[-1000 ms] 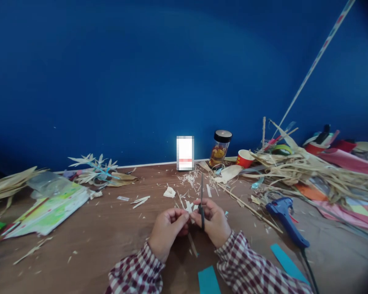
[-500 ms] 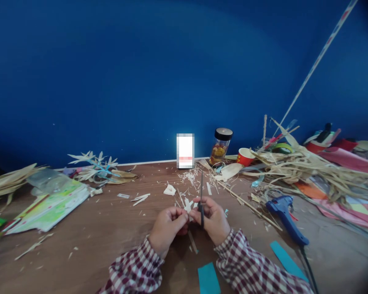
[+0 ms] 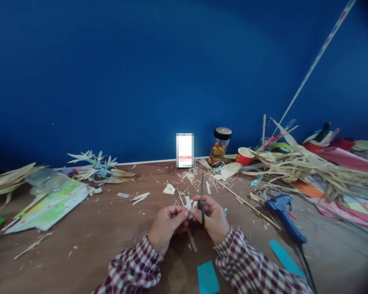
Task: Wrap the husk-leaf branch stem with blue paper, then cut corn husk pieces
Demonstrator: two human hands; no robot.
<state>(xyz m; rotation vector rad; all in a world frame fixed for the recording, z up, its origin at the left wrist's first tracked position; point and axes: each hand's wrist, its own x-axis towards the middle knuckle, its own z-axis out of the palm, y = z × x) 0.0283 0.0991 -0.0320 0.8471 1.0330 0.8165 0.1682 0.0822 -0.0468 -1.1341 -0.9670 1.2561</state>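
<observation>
My left hand [image 3: 167,223] is closed, its thumb and finger pinching a small pale strip piece [image 3: 188,202], which looks like dried husk or paper. Close beside it, my right hand [image 3: 215,216] is wrapped on dark-handled scissors [image 3: 202,188], blades pointing up and away from me. The right thumb and fingertip also meet at the pale piece, so the fingertips of both hands nearly touch. Just below them a narrow pale strip [image 3: 192,241] slants toward me; whether it joins the held piece is hidden. A teal paper rectangle [image 3: 208,277] lies near my right sleeve.
A blue glue gun [image 3: 283,216] lies to the right, below a heap of dried husks [image 3: 313,163]. Farther back stand a lidded jar [image 3: 220,146], a red paper cup [image 3: 244,155] and a blurred white device [image 3: 185,150]. Painted paper [image 3: 53,208] lies left; scraps litter the table [image 3: 104,245].
The view has shifted very slightly. Both hands keep nearly the same pose, with the pale piece and the scissors still held.
</observation>
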